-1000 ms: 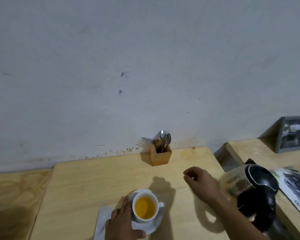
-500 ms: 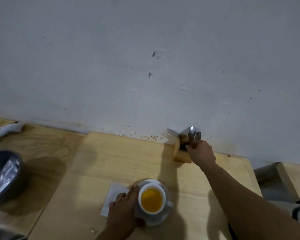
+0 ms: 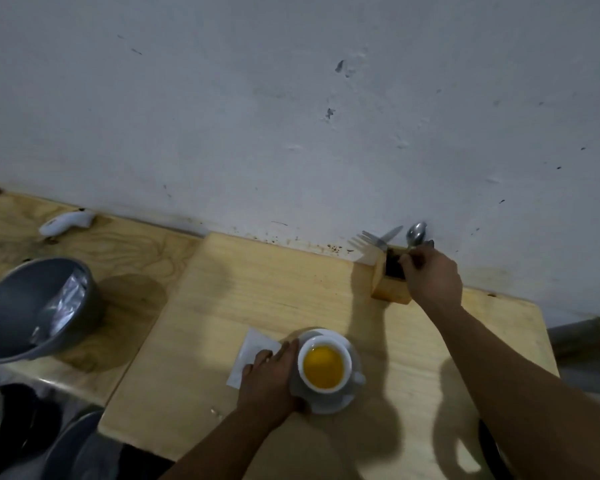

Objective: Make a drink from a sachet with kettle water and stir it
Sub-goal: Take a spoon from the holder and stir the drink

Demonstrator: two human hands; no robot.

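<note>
White wall point(image 3: 291, 98) fills the upper half, scuffed and speckled. Light wood table point(image 3: 257, 296) runs against it. Grey bin point(image 3: 11, 313) with a shiny liner stands at far left, on the neighbouring wood surface. Right forearm crosses the table from lower right up to the wall side. Left forearm enters from the bottom edge.

White saucer point(image 3: 329, 403) sits near the table's front middle, white cup point(image 3: 326, 367) on it, filled with orange-yellow drink, handle pointing right. White napkin point(image 3: 253, 351) lies just left of the saucer, partly under the left hand.

Left hand point(image 3: 271, 375) lies flat, fingers loosely spread, on the napkin and touching the saucer's left rim; it grips nothing.

Wooden cutlery holder point(image 3: 385, 285) stands at the wall, well apart from the cup. Right hand point(image 3: 430, 275) is on top of it, fingers pinched closed around the handle of a spoon point(image 3: 416, 233), whose bowl sticks up above the holder. Fork point(image 3: 364, 242) and knife point(image 3: 392, 233) lean out of the holder to the left. Small white object point(image 3: 66, 221) lies by the wall at far left; can't tell what it is.
</note>
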